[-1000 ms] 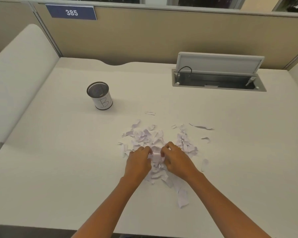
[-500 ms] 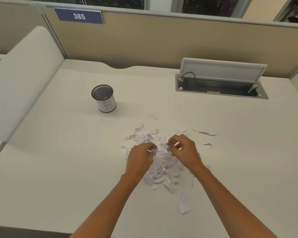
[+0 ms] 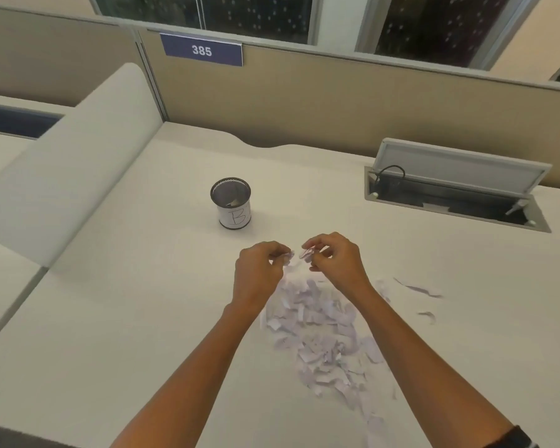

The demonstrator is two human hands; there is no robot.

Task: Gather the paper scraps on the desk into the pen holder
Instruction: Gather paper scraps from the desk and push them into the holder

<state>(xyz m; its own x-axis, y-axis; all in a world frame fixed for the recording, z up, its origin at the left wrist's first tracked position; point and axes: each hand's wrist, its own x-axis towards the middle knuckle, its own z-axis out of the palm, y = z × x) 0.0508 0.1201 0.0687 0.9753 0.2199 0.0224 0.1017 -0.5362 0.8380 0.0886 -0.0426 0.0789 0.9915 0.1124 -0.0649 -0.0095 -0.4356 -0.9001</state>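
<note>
A heap of pale paper scraps [image 3: 320, 321] lies on the white desk [image 3: 126, 318] in front of me. My left hand [image 3: 259, 270] pinches a few scraps at the heap's far edge, fingers curled. Beside it, my right hand [image 3: 333, 257] pinches another small scrap between thumb and fingers. The hands are raised slightly above the heap, fingertips almost meeting. The black mesh pen holder [image 3: 232, 206], wrapped in a white label marked "B", stands upright beyond and a little left of my hands, with something pale inside.
Stray scraps [image 3: 417, 289] lie to the right of the heap. An open cable hatch [image 3: 453, 192] with a raised lid sits at the back right. A beige partition [image 3: 304, 101] closes the back; a white divider [image 3: 62, 176] borders the left.
Both hands have lifted from the heap and moved away from me toward the pen holder, each with scraps pinched. The camera view has tilted up and shifted.
</note>
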